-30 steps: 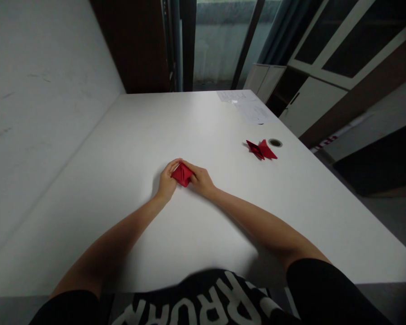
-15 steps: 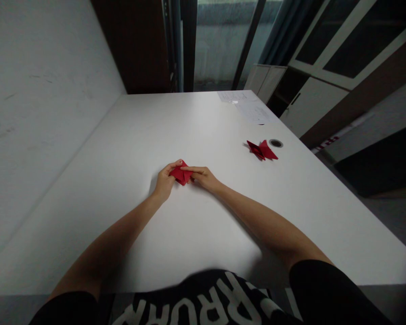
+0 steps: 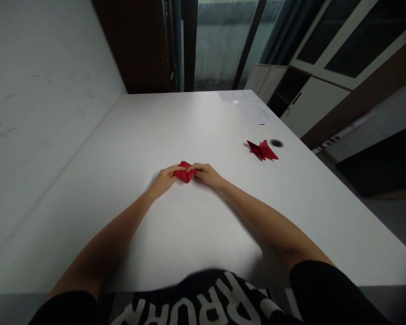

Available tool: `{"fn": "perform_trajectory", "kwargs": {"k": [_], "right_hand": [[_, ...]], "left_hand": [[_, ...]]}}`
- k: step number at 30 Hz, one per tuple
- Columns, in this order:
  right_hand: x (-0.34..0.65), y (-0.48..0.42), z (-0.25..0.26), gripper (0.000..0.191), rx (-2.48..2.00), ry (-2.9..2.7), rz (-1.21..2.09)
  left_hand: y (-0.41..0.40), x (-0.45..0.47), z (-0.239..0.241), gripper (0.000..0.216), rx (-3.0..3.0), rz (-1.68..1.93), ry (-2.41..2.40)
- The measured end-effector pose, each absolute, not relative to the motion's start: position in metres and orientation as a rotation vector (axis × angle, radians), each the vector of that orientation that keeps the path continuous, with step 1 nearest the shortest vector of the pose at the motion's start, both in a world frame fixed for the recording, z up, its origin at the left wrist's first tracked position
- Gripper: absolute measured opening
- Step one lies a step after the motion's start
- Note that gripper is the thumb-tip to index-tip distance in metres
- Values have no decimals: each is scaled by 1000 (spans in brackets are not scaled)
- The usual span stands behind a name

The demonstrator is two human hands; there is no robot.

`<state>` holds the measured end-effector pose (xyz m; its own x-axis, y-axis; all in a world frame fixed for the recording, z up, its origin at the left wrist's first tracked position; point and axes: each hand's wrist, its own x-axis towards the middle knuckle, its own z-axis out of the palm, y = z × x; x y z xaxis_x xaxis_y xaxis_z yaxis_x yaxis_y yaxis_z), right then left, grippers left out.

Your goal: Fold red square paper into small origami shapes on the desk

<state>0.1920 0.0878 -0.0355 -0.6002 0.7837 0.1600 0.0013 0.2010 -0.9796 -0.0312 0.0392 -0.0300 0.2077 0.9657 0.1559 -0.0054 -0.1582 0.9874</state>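
A small piece of folded red paper (image 3: 187,176), roughly diamond-shaped, is between my two hands over the white table. My left hand (image 3: 165,179) grips its left corner, fingers lying over the top and the thumb out of sight. On the other side my right hand (image 3: 206,174) pinches the right corner, with a finger pressed on the upper face near the middle crease. The paper's underside is hidden. Farther right, apart from both hands, rests a second folded red paper piece (image 3: 262,150) with pointed flaps standing up.
The white table (image 3: 203,225) reaches to a wall (image 3: 54,90) on the left. A round cable hole (image 3: 276,143) lies beside the second paper piece. Printed sheets (image 3: 246,108) lie at the far right corner. Cabinets (image 3: 313,106) stand beyond the right edge.
Both hands and the paper have shifted slightly to the right. My left fingers now lie flatter across the paper's top, and my right fingers are more bent. The second piece has stayed put.
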Motion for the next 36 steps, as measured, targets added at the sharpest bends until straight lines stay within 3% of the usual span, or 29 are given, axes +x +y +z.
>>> {"fn": "perform_trajectory", "kwargs": {"k": [6,11,16,23,31,34,36], "right_hand": [[195,86,-27,31,-641,-2004,1296],[192,78,-20,21,-750,-1972,1240],[185,66,-16,29,-830,-1991,1030],[179,55,-12,17,-838,-1875,991],[173,52,-18,6,-992,-1987,769],[188,69,-17,8,-997,-2037,855],[203,83,-13,11,-883,-2164,1102]], "left_hand": [[40,-39,-21,43,1507,1046,1041],[35,-34,-15,17,1420,1140,1123],[31,-19,-21,39,1246,1255,1088],[24,-14,-18,45,1151,1255,1094],[22,-3,-20,22,1281,1183,1236],[24,-18,-9,17,1498,1015,1337],[24,-32,2,13,1638,805,1389]]}}
